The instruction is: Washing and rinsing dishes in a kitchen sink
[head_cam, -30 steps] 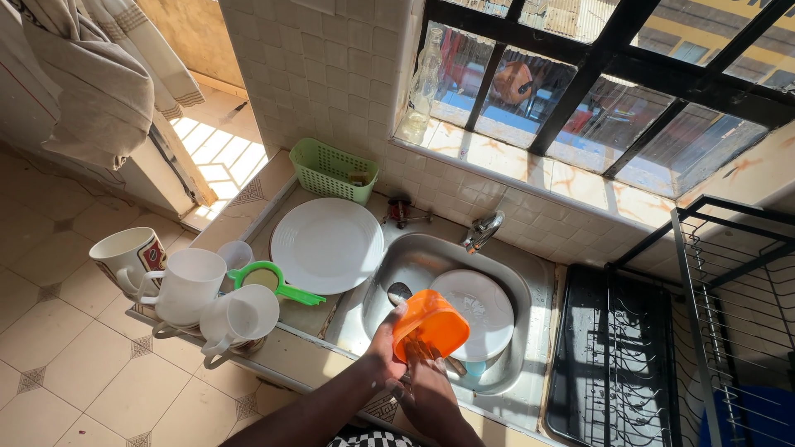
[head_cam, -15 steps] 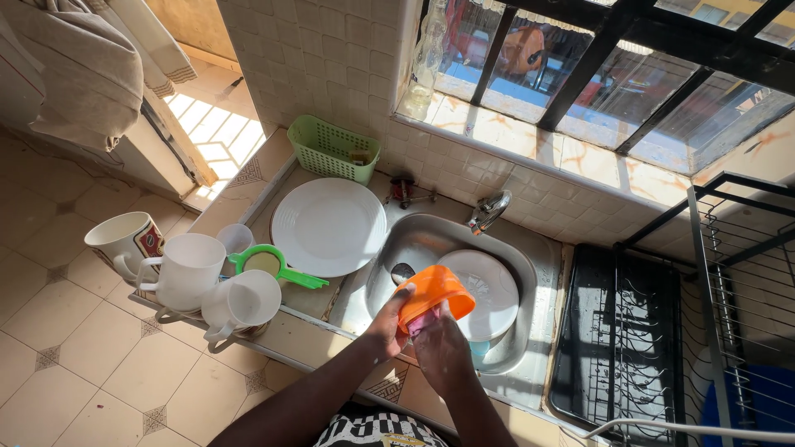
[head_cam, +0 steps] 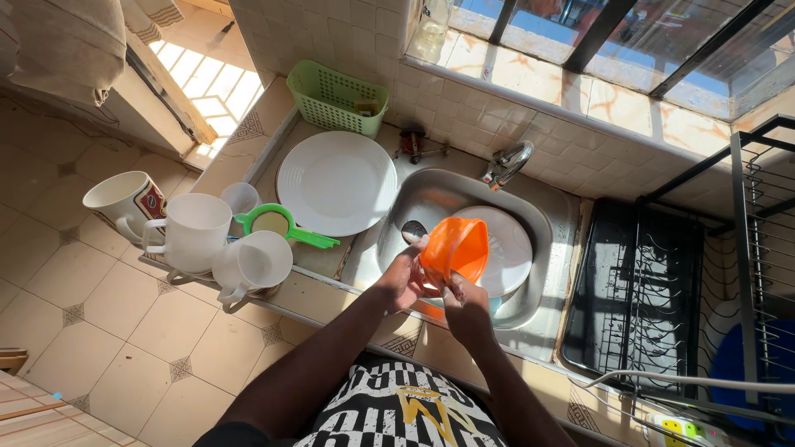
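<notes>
Over the sink (head_cam: 542, 217), near its front edge, your left hand (head_cam: 403, 280) and right hand (head_cam: 464, 304) both grip the orange cup (head_cam: 455, 251), tilted, mouth facing away, above the white plate (head_cam: 507, 248).

A cream tiled wall (head_cam: 348, 33) rises behind a stainless steel sink basin (head_cam: 431, 203) set into a narrow counter, with a chrome tap (head_cam: 507, 161) at its back edge. Above the tap runs a tiled window sill (head_cam: 580, 91) under a dark-framed window (head_cam: 613, 29) with bright daylight beyond it. Strong sunlight falls in slatted patches on the beige tiled floor (head_cam: 91, 314), which carries small diamond insets. A pale cloth (head_cam: 58, 41) hangs at the upper left. To the right of the basin stands a black wire dish rack (head_cam: 654, 290).
</notes>
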